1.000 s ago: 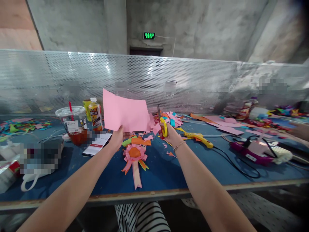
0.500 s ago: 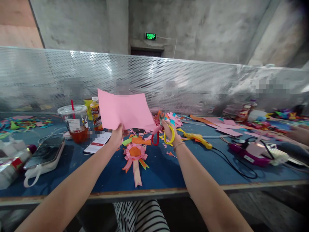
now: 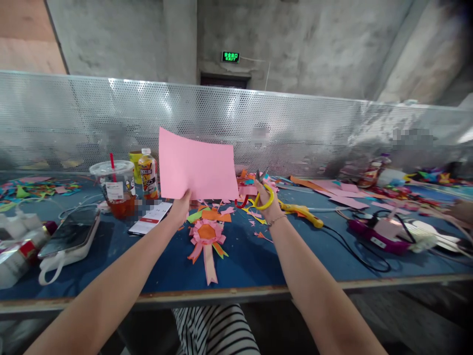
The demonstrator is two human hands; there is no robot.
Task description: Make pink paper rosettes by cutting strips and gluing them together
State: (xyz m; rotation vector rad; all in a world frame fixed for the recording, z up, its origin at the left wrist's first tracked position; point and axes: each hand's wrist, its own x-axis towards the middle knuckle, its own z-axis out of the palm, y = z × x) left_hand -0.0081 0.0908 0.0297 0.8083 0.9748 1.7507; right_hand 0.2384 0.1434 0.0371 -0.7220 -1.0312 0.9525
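Note:
My left hand [image 3: 181, 206] is closed on the lower edge of a pink sheet of paper [image 3: 197, 165], holding it upright above the table. My right hand [image 3: 264, 197] grips scissors [image 3: 266, 201] by a yellow handle loop, their blades apart and pointing up, just right of the sheet. A red loop [image 3: 242, 202] shows left of that hand; I cannot tell whether it belongs to the same scissors. Below the sheet lies a pink and orange paper rosette [image 3: 207, 231] with ribbon tails. Coloured paper scraps [image 3: 216, 215] lie just behind it, partly hidden by the sheet.
A lidded drink cup [image 3: 116, 195], a bottle [image 3: 149, 175] and phones [image 3: 74, 229] stand or lie left. To the right are a yellow glue gun [image 3: 301, 214] with a black cord, a purple power strip [image 3: 380, 239] and pink sheets [image 3: 345, 199]. A perforated metal screen [image 3: 314, 128] runs behind.
The pink sheet has moved slightly right and is flatter and more upright. My right hand with the scissors has shifted a little right, away from the sheet's edge, and the blades now show clearly.

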